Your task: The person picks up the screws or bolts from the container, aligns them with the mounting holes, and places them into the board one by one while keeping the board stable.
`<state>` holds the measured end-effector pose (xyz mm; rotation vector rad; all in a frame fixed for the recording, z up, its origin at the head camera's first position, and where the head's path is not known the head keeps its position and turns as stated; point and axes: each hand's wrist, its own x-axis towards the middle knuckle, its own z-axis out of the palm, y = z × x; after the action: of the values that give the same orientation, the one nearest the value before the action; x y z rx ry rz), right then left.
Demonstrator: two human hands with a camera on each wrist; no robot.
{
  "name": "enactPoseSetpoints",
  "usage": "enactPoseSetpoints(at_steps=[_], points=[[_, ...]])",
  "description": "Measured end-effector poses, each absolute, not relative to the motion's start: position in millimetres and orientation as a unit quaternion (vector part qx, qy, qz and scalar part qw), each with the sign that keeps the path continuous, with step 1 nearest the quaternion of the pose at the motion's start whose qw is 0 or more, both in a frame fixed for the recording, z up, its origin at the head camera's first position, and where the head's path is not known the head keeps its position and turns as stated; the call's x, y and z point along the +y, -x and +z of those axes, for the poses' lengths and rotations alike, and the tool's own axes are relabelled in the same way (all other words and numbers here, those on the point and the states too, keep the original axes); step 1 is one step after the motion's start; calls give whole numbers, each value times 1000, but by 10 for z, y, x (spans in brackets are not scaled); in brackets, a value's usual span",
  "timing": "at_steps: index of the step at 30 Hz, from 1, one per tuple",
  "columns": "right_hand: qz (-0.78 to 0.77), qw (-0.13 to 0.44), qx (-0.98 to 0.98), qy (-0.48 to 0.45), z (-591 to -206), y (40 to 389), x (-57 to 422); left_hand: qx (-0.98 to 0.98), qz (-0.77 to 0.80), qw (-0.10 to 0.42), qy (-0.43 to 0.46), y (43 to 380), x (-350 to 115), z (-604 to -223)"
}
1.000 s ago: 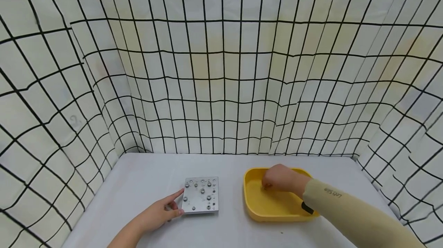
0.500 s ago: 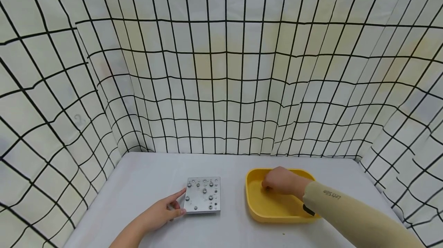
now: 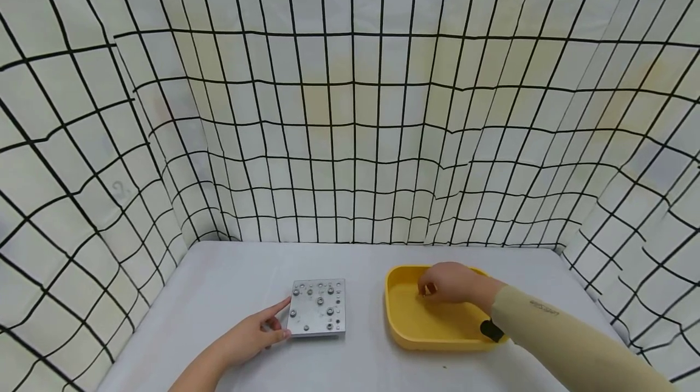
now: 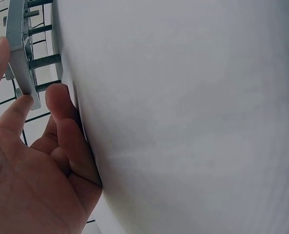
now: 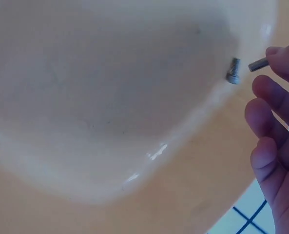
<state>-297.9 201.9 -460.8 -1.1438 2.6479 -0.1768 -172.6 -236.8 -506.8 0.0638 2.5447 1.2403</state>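
A square metal plate point(image 3: 312, 316) with several bolts set in it lies left of centre in the head view. My left hand point(image 3: 246, 338) holds its left edge between thumb and fingers. The left wrist view shows threaded bolt shanks point(image 4: 46, 61) sticking out of the plate's underside. My right hand point(image 3: 451, 282) is inside the yellow tray point(image 3: 437, 343). In the right wrist view its thumb and fingers pinch a small metal bolt point(image 5: 258, 64), whose head is hidden. A second bolt point(image 5: 233, 71) lies in the tray close to those fingers.
The tray stands right of the plate, with a gap of white tabletop point(image 3: 363, 313) between them. A tiny dark speck point(image 3: 445, 367) lies in front of the tray. Walls with a black grid point(image 3: 352, 137) enclose the table's back and sides.
My right hand has shifted slightly right and up within the tray, and its fingers show a gap now. My left hand keeps its hold on the plate's edge.
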Motion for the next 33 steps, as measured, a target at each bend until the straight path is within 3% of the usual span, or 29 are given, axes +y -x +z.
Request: enactPoseSetpoints(at_steps=[13, 20, 33], points=[[-256, 131, 917, 276, -4458, 2886, 2227, 892, 426, 151, -21, 1744, -2335, -5087], [-330, 126, 895, 272, -4487, 2816, 2141, 893, 422, 155, -19, 1750, -2364, -5079], [-422, 183, 847, 265, -4400, 2683, 1826, 892, 424, 159, -18, 1751, -2363, -5068]])
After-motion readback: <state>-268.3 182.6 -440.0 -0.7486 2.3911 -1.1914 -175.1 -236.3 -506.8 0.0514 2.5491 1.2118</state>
